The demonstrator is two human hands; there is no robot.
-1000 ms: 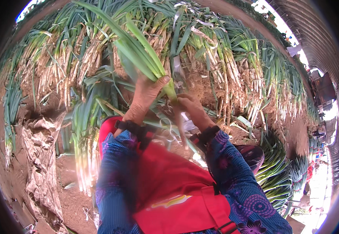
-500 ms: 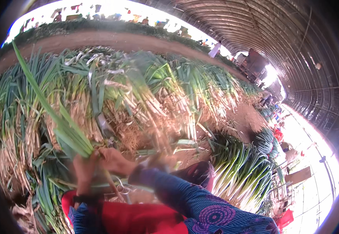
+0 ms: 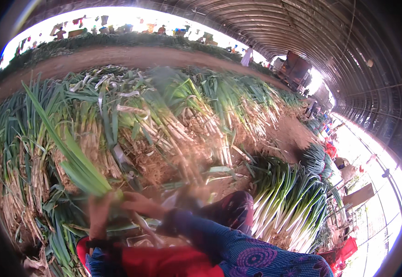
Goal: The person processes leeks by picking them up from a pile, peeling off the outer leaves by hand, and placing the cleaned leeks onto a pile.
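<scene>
A long green onion (image 3: 87, 175) is gripped low on its leaves by my left hand (image 3: 100, 211), which is closed round it. Its broad green leaves slant up and to the left, and its pale stem runs down below my hands toward the lap. My right hand (image 3: 141, 205) comes in from the right, its fingers bent against the same onion just beside my left hand. Motion blurs both hands, so the exact finger positions are hard to make out. At my right side lies a pile of cleaned green onions (image 3: 286, 203) with smooth white stems.
Uncleaned onions (image 3: 173, 120) with brown roots form a long bank ahead and to the left. Beyond it runs a dirt path (image 3: 131, 57). Red plastic (image 3: 344, 254) lies at the lower right. A curved roof (image 3: 321, 55) arches overhead; other people are far off.
My hands and the onion sit slightly lower in the view, which has shifted a little. My right hand's fingers have moved slightly along the onion; both hands stay together at it.
</scene>
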